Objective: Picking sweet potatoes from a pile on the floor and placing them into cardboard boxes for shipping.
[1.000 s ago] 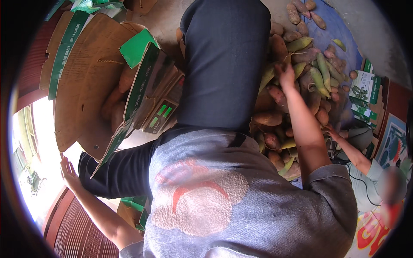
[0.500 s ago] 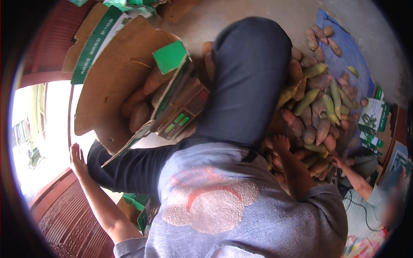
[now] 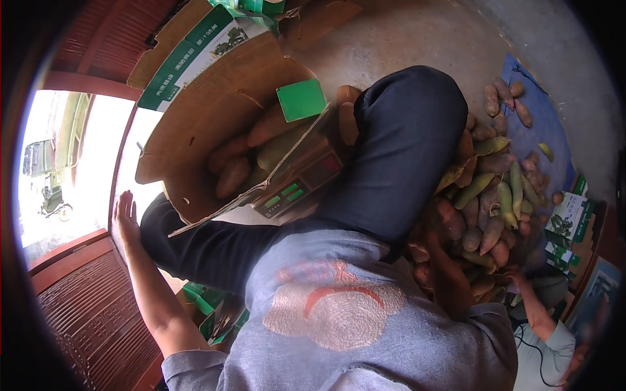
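Note:
My left hand (image 3: 126,216) is beside my left knee, fingers stretched out and holding nothing. My right hand (image 3: 425,242) is down in shadow at the near left edge of a pile of reddish-brown sweet potatoes (image 3: 490,234); its fingers are too dark to make out. Long yellow-green vegetables (image 3: 474,189) lie among the pile. Ahead and to the left, a cardboard box (image 3: 189,124) holds several large sweet potatoes (image 3: 233,176). Against the box's right side is a scale (image 3: 301,186) with lit green displays.
Another person's hand (image 3: 516,275) reaches into the pile from the right. A blue sheet (image 3: 548,124) lies under its far side, with a few loose tubers (image 3: 504,91). Green-and-white cartons (image 3: 568,218) stand at the right. A wooden panel (image 3: 98,306) is left of me.
The view has shifted, so the box and pile sit further right and lower. My right hand has sunk deeper into shadow by the pile. My left hand remains beside the knee.

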The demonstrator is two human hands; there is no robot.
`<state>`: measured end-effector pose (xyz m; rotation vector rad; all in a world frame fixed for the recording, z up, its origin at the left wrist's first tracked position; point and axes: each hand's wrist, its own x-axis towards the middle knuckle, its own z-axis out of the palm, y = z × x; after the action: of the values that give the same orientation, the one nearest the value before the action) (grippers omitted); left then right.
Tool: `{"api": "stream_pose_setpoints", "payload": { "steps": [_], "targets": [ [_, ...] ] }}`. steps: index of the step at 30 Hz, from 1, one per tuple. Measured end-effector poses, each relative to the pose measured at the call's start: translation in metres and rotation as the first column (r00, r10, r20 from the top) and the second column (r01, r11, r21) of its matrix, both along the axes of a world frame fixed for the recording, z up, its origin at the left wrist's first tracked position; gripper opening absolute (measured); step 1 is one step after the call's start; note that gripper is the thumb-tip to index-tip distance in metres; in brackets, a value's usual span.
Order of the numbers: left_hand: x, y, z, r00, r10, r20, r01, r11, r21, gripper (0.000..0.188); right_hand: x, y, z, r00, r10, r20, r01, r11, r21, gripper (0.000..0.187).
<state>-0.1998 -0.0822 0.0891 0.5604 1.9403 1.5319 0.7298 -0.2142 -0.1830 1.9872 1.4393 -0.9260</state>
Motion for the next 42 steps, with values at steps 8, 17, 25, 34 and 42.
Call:
{"api": "stream_pose_setpoints", "payload": {
  "steps": [8,17,25,34,42],
  "targets": [
    [0.016,0.021,0.008,0.997,-0.063,-0.033,0.063,0.998,0.001,0.041,0.015,0.101,0.026,0.679,-0.545,-0.492,0.702,0.679,0.216,0.083],
    [0.039,0.074,0.026,0.953,-0.299,-0.053,0.303,0.943,0.14,0.036,0.104,0.314,0.295,0.39,-0.293,-0.873,0.906,0.292,0.307,0.053],
    [0.071,0.099,0.023,0.852,-0.524,-0.003,0.505,0.82,0.27,0.041,-0.155,0.429,0.484,0.251,0.296,-0.922,0.781,0.501,0.373,0.063],
    [0.099,0.087,0.031,0.714,-0.695,-0.084,0.7,0.709,0.089,0.052,-0.501,0.382,0.394,0.142,0.941,-0.308,-0.813,0.288,0.506,0.081],
    [0.093,0.088,0.02,0.72,-0.692,-0.047,0.692,0.721,-0.018,0.032,-0.579,0.373,0.325,0.109,0.976,-0.191,-0.953,0.157,0.26,0.079]
  ]
}}
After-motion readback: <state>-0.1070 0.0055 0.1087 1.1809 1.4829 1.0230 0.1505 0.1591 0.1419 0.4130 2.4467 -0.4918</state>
